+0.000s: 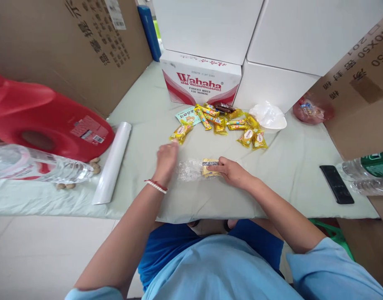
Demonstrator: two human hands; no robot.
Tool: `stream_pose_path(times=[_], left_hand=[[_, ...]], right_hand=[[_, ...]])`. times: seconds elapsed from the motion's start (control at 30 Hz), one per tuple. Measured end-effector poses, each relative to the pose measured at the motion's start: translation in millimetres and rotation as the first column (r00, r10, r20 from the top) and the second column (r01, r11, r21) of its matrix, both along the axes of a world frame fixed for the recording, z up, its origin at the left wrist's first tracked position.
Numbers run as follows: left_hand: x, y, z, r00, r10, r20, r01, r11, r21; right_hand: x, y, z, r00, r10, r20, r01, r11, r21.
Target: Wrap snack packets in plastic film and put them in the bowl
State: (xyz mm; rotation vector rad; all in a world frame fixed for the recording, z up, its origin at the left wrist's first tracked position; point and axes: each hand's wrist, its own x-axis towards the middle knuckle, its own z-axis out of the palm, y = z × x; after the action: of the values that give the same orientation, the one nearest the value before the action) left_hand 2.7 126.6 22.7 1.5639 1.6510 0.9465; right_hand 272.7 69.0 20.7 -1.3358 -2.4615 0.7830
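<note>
My right hand (237,171) is closed on a small yellow packet (206,171) with a dark band, held low over the cloth. Clear crinkled plastic wrap (190,170) stretches left from that packet. My left hand (167,159), slightly blurred, has its fingers curled at the near end of a yellow-wrapped snack (181,133); whether it grips this snack I cannot tell. Behind lie several more yellow-wrapped snacks (247,136), slim yellow sticks (204,118), a dark brown wrapped bar (224,107) and a pale green packet (191,114).
A white plastic-lined bowl (269,118) stands behind on the right, before white boxes and a Wahaha carton (200,81). To the left are a white roll (113,162), a red jug (54,121) and a clear bottle (38,164). A black phone (336,184) and bottles lie right.
</note>
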Motion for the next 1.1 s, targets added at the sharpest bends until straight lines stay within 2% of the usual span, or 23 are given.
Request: stream_pose_path(times=[0.07, 0.13, 0.2, 0.23, 0.3, 0.4, 0.43, 0.5, 0.53, 0.57, 0.63, 0.7, 0.77, 0.83, 0.87, 0.9, 0.97, 1.03, 1.1], left_hand=[[9.9, -1.4, -7.7, 0.995, -0.07, -0.076, 0.066, 0.996, -0.057], [13.2, -12.2, -13.0, 0.959, -0.188, -0.213, 0.175, 0.981, -0.079], [6.5, -25.4, -12.9, 0.892, -0.332, -0.306, 0.325, 0.943, -0.075], [0.7, -30.7, -10.6, 0.872, -0.386, -0.302, 0.382, 0.921, -0.073], [-9.1, -37.3, -1.6, 0.897, -0.396, -0.196, 0.38, 0.918, -0.116], [-3.1, -39.7, 17.3, 0.961, -0.229, 0.156, 0.264, 0.929, -0.261], [5.9, -39.6, 22.9, 0.942, -0.159, 0.295, 0.249, 0.921, -0.299], [30.5, -39.4, 29.5, 0.858, -0.065, 0.51, 0.268, 0.903, -0.336], [44.1, -39.8, 30.1, 0.83, -0.051, 0.556, 0.282, 0.898, -0.339], [57.1, -40.9, 28.9, 0.834, -0.068, 0.548, 0.289, 0.899, -0.328], [78.4, -45.9, 23.2, 0.906, -0.201, 0.373, 0.299, 0.927, -0.228], [92.1, -54.4, 16.8, 0.936, -0.351, 0.026, 0.352, 0.934, -0.062], [99.9, -65.1, 12.6, 0.854, -0.416, -0.312, 0.45, 0.892, 0.043], [104.4, -75.4, 11.0, 0.738, -0.417, -0.531, 0.516, 0.855, 0.046], [105.7, -79.8, 10.6, 0.689, -0.404, -0.602, 0.53, 0.847, 0.038], [106.4, -83.3, 10.4, 0.652, -0.388, -0.651, 0.536, 0.844, 0.034], [105.5, -88.0, 9.1, 0.611, -0.357, -0.707, 0.54, 0.841, 0.042], [101.9, -90.0, 6.3, 0.599, -0.336, -0.727, 0.541, 0.839, 0.058], [97.3, -90.9, 2.1, 0.597, -0.325, -0.733, 0.547, 0.834, 0.075]], right_hand=[[0.0, 0.0, -1.1, 1.0, -0.005, -0.002, 0.005, 1.0, 0.013], [1.3, -0.6, -1.0, 0.999, 0.016, -0.045, -0.014, 0.999, 0.044], [3.6, -1.7, 0.9, 0.991, 0.068, -0.115, -0.059, 0.994, 0.087], [4.7, -2.1, 2.3, 0.985, 0.094, -0.148, -0.079, 0.991, 0.105], [5.7, -2.7, 5.2, 0.975, 0.12, -0.185, -0.097, 0.987, 0.127], [1.6, -4.1, 8.4, 0.978, 0.118, -0.17, -0.095, 0.986, 0.138], [-0.9, -5.3, 9.3, 0.981, 0.114, -0.155, -0.093, 0.986, 0.139], [-4.9, -9.0, 11.9, 0.987, 0.102, -0.125, -0.085, 0.987, 0.136], [-4.9, -11.0, 13.7, 0.989, 0.095, -0.114, -0.081, 0.989, 0.128], [-2.6, -12.6, 16.0, 0.989, 0.093, -0.113, -0.08, 0.99, 0.112], [9.9, -13.1, 21.1, 0.979, 0.119, -0.167, -0.114, 0.993, 0.039], [30.7, -8.8, 24.6, 0.955, 0.091, -0.283, -0.115, 0.991, -0.07], [51.9, -1.1, 23.8, 0.936, -0.1, -0.337, 0.065, 0.991, -0.116], [64.7, 5.9, 17.8, 0.9, -0.361, -0.243, 0.353, 0.932, -0.079], [66.6, 7.6, 13.4, 0.878, -0.452, -0.158, 0.451, 0.891, -0.047], [65.8, 7.5, 8.7, 0.866, -0.495, -0.067, 0.494, 0.869, -0.028], [59.6, 1.8, 0.7, 0.876, -0.477, 0.069, 0.48, 0.876, -0.046], [53.3, -8.7, -1.8, 0.898, -0.433, 0.081, 0.439, 0.896, -0.069], [50.4, -18.3, 2.3, 0.897, -0.441, 0.015, 0.441, 0.893, -0.089]])
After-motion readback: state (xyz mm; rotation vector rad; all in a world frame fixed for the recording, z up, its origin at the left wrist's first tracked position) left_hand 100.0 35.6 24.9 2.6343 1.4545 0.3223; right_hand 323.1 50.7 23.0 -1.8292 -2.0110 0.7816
